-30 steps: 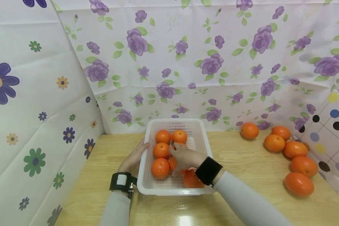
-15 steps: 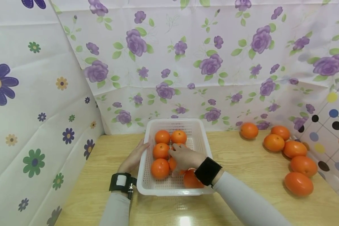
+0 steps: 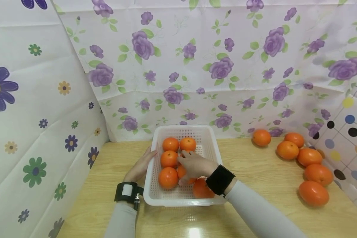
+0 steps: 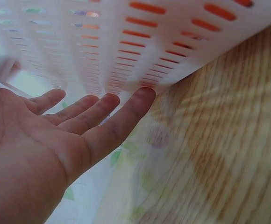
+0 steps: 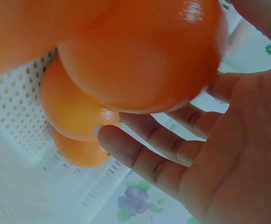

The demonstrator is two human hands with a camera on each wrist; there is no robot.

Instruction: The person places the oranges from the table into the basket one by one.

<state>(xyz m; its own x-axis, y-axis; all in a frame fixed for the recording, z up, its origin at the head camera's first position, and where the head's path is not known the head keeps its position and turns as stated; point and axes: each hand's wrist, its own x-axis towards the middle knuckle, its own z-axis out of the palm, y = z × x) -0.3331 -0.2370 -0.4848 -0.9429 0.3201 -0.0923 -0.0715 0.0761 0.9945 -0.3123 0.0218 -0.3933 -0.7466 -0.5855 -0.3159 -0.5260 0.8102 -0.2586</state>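
Observation:
A white perforated basket (image 3: 180, 201) stands on the wooden table and holds several oranges. My right hand (image 3: 195, 165) lies inside it over one orange (image 3: 182, 173). In the right wrist view that orange (image 5: 140, 51) sits against my palm, and my nearly straight fingers (image 5: 154, 158) reach past it to touch a second orange (image 5: 72, 109). My left hand (image 3: 141, 166) is flat against the outside of the basket's left wall. The left wrist view shows its straight fingers (image 4: 121, 116) touching the slotted wall (image 4: 126, 42).
Several loose oranges (image 3: 287, 150) lie on the table (image 3: 255, 178) at the right, near the dotted cloth wall. Flowered cloth walls close in the back and the left. Another orange (image 3: 201, 190) sits in the basket's near right corner beside my wrist.

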